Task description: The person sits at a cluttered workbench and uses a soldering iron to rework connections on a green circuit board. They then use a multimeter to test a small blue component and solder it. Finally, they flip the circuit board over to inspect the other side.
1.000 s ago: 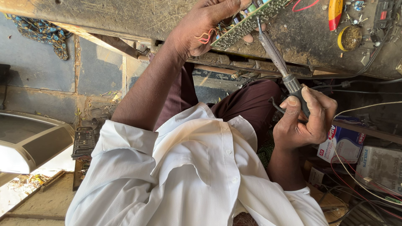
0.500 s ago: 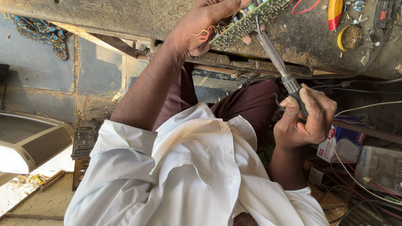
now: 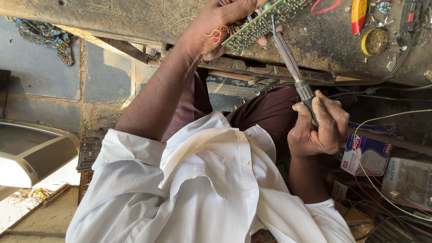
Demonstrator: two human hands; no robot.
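Green circuit board (image 3: pixel 263 22), seen in the head view, which shows the scene upside down: the worktop (image 3: pixel 135 20) runs along the upper edge and the person's white shirt (image 3: pixel 202 193) fills the lower half. The board is held tilted above the scratched, dusty worktop surface, its perforated solder side facing the camera. The left hand (image 3: pixel 220 24) forms the grip on the board: fingers curled and pressed together around the board's near end, thumb over the upper edge, with short red and orange wires (image 3: pixel 216 35) showing at the palm. The right hand (image 3: pixel 319 126) is well apart from the board, lower and to the right in the picture; its grip is a closed fist pinching the dark handle of a soldering iron (image 3: pixel 292 67). The iron's grey shaft rises from this fist on a slant, and its tip meets the board's face near the middle of the lower edge. The board thus lies inside the left grip and at the far end of the tool from the right grip. On the worktop beyond the board lie a red wire loop (image 3: pixel 326 6), a yellow-and-red tool (image 3: pixel 358 13) and a small round yellow tin (image 3: pixel 374 41). Cardboard boxes (image 3: pixel 366 155) and loose cables (image 3: pixel 387 121) sit beneath the worktop by the right hand.
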